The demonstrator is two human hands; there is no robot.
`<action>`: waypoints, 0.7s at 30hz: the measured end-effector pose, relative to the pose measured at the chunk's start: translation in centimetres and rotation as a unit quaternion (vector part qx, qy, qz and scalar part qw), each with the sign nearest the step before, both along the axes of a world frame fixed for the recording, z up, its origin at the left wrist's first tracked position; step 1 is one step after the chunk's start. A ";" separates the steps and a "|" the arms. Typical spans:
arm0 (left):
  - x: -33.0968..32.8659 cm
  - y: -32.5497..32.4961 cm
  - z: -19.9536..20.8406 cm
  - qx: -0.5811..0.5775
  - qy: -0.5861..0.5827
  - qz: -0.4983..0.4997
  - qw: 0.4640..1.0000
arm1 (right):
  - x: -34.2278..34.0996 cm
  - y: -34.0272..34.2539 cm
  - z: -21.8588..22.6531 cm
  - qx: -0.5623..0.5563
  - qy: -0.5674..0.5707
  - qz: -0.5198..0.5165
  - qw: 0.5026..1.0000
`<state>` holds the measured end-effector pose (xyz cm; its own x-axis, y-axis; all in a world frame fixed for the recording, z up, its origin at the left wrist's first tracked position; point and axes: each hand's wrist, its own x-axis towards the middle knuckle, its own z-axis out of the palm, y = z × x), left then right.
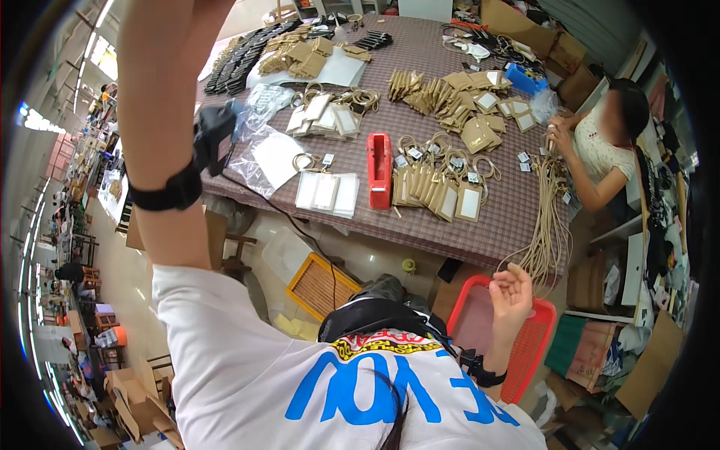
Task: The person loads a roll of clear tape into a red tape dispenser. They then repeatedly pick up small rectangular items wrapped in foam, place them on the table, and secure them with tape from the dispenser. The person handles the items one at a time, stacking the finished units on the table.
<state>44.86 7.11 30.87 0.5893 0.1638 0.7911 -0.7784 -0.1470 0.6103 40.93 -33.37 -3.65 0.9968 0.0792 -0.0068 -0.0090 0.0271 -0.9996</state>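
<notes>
My left arm is raised close in front of me, a black strap with a small dark device around it. Of my left hand (pixel 178 34) only a part shows at the top edge; its fingers are out of frame. My right hand (pixel 511 294) hangs palm up beside the table's near right corner, fingers loosely bent and apart, holding nothing visible. Below it stands a red plastic basket (pixel 544 330). Just beyond, a bundle of beige cords (pixel 551 217) droops over the table edge. On the table (pixel 315 161) lie brown tags (pixel 424 187) with cord loops and a red tray-like holder (pixel 379 172).
A co-worker (pixel 611 150) sits at the right, hands near the cords. White cards (pixel 328 193), clear plastic bags (pixel 262 105), black bundled pieces (pixel 244 60) and a blue holder (pixel 525 79) are on the table. A yellow crate (pixel 322 285) and a cable (pixel 296 225) are below the near edge.
</notes>
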 end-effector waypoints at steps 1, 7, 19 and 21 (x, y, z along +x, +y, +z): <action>0.6 -0.7 0.6 0.026 -0.025 -0.007 0.999 | 0.0 0.1 0.0 -0.004 0.012 0.001 1.000; 1.4 -0.4 -6.0 0.097 0.169 0.138 0.971 | 0.8 1.5 0.7 0.000 0.006 -0.004 1.000; 3.5 8.8 -21.5 -0.181 0.359 0.077 0.912 | 6.9 8.7 -3.1 0.003 0.001 -0.024 1.000; 4.9 10.3 -22.7 -0.160 0.368 0.068 0.914 | 7.5 11.2 -5.3 -0.006 -0.012 -0.020 1.000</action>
